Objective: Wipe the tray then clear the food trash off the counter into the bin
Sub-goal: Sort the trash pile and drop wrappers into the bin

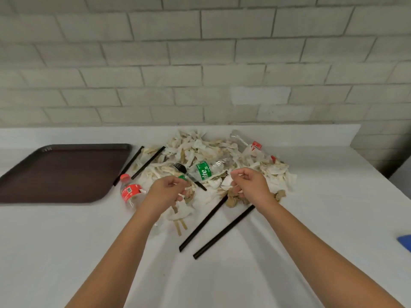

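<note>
Gathering judged begun; paper scraps [226,182] are pinched in the curled right hand [246,185] for binning; left hand [169,190] curled, contents cannot be told; tray [55,172] sits left of it.

1. The green label [203,171] on the clear bottle [219,166] showed the white letters "ite"; the letters before them were hidden.
2. The red label [130,192] on the red-capped bottle [128,200] beside the tray [55,172] carried small print, too blurred to read.
3. The far red label [256,146] was unreadable too.

Left hand [169,190], right hand [250,185] curled over trash pile [200,150].
</note>
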{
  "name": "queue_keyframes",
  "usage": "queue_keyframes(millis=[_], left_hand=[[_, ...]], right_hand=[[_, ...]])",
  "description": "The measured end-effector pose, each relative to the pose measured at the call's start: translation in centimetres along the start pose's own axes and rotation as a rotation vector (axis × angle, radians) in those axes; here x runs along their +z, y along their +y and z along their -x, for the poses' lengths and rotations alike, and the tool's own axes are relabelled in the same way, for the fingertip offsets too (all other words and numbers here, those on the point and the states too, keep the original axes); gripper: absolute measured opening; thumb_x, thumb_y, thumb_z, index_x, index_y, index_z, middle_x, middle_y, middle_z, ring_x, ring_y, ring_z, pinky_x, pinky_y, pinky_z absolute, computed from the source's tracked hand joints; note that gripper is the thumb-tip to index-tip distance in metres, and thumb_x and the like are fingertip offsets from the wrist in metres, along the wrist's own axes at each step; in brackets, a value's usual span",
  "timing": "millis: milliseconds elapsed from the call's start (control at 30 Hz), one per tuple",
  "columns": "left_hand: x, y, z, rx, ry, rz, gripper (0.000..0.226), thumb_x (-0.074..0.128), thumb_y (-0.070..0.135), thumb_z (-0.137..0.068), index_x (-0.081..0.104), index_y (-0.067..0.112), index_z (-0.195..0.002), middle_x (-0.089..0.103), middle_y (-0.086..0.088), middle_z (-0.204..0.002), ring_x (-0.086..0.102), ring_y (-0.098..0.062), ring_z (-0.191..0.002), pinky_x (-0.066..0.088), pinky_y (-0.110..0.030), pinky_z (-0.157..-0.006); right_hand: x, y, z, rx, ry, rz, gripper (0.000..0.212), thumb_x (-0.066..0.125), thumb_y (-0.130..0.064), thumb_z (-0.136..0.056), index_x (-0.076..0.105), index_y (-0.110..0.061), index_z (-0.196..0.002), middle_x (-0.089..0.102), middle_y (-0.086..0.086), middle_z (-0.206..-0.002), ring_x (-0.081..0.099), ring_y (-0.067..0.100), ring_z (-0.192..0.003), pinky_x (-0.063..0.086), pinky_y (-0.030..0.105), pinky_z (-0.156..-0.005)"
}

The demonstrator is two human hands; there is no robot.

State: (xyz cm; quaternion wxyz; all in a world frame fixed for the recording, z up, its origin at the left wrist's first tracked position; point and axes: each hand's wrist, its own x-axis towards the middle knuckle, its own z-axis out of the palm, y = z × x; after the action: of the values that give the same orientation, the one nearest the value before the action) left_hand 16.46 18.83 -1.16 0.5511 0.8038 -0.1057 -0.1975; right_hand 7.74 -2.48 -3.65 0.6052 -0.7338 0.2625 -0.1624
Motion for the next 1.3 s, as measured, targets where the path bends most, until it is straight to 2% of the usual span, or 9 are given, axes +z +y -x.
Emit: queue_keyframes(millis=[267,367,433,600,767,967,1067,1167,1300], left_hand=[[-2.9,-2.3,-8.2,0.054,0.023,-0.232,0.006,0.060,0.025,-0.088,0.063,0.024,-0.083,0.061,0.002,-0.081,0.057,-0.013,-0.071,0.044,-0.020,-0.058],[-2.7,-2.5,-10.4,0.110,0.016,-0.274,0.006,0.059,0.024,-0.089,0.064,0.023,-0.086,0.062,0.005,-0.084,0.057,-0.009,-0.076,0.042,-0.017,-0.062],[-2.2,-2.2,-11.7,0.162,0.011,-0.302,0.007,0.058,0.022,-0.090,0.064,0.020,-0.089,0.062,0.007,-0.086,0.057,-0.006,-0.079,0.042,-0.016,-0.065],[-0.2,-1.7,-14.6,0.288,0.032,-0.367,0.015,0.058,0.016,-0.089,0.067,0.015,-0.100,0.064,-0.003,-0.100,0.062,-0.018,-0.093,0.045,-0.021,-0.077],[0.8,1.0,-17.6,0.426,0.193,-0.389,0.038,0.056,0.026,-0.090,0.054,0.017,-0.127,0.047,-0.008,-0.127,0.049,-0.023,-0.116,0.045,-0.032,-0.095],[2.3,3.2,-22.4,0.288,-0.157,-0.793,0.091,0.066,0.066,-0.069,0.025,0.036,-0.146,0.006,-0.005,-0.157,0.006,-0.033,-0.144,0.016,-0.054,-0.115],[3.5,1.4,-23.3,0.198,-0.291,-0.953,0.091,0.073,0.054,-0.068,0.026,0.038,-0.145,0.008,-0.010,-0.157,0.014,-0.035,-0.143,0.023,-0.052,-0.113],[3.9,-0.1,-23.5,0.238,-0.166,-0.864,0.075,0.074,0.034,-0.075,0.037,0.032,-0.140,0.028,-0.009,-0.147,0.037,-0.029,-0.132,0.041,-0.040,-0.103],[3.4,-0.4,-23.1,0.343,-0.080,-0.810,0.068,0.069,0.019,-0.082,0.037,0.030,-0.141,0.024,-0.005,-0.153,0.038,-0.025,-0.133,0.040,-0.035,-0.100]], right_hand=[[1.9,-2.0,-7.0,-0.141,0.170,0.525,0.012,0.057,-0.017,-0.088,0.064,-0.024,-0.081,0.061,-0.007,-0.069,0.059,0.016,-0.065,0.044,0.024,-0.055],[1.2,-2.1,-8.9,0.054,0.073,0.918,0.013,0.055,-0.022,-0.088,0.065,-0.020,-0.096,0.066,0.000,-0.095,0.063,0.020,-0.087,0.048,0.026,-0.067],[1.4,-1.2,-9.0,0.169,-0.056,1.018,0.041,0.064,-0.032,-0.083,0.057,-0.018,-0.121,0.060,0.003,-0.117,0.059,0.021,-0.104,0.048,0.028,-0.078],[3.2,2.3,-8.7,0.165,-0.092,1.005,0.091,0.069,-0.059,-0.071,0.030,-0.024,-0.145,0.038,0.010,-0.141,0.045,0.028,-0.124,0.045,0.033,-0.091],[3.7,2.9,-9.8,0.125,-0.036,0.985,0.073,0.067,-0.031,-0.079,0.033,-0.023,-0.143,0.040,0.008,-0.133,0.047,0.026,-0.117,0.048,0.032,-0.089],[2.9,3.5,-10.2,0.105,0.069,0.706,0.055,0.065,-0.020,-0.082,0.047,-0.023,-0.134,0.046,0.005,-0.130,0.056,0.015,-0.087,0.042,0.016,-0.064],[2.5,4.2,-10.9,0.038,0.173,0.483,0.041,0.056,-0.010,-0.086,0.054,-0.024,-0.124,0.054,0.004,-0.128,0.052,0.008,-0.063,0.036,0.014,-0.049],[2.4,4.2,-11.1,0.002,0.226,0.304,0.034,0.051,-0.006,-0.089,0.056,-0.024,-0.118,0.061,-0.001,-0.116,0.047,0.001,-0.040,0.036,0.013,-0.041],[2.7,3.0,-11.1,-0.052,0.294,0.183,0.029,0.051,-0.006,-0.091,0.060,-0.024,-0.112,0.059,-0.014,-0.100,0.054,0.003,-0.059,0.040,0.016,-0.048]])
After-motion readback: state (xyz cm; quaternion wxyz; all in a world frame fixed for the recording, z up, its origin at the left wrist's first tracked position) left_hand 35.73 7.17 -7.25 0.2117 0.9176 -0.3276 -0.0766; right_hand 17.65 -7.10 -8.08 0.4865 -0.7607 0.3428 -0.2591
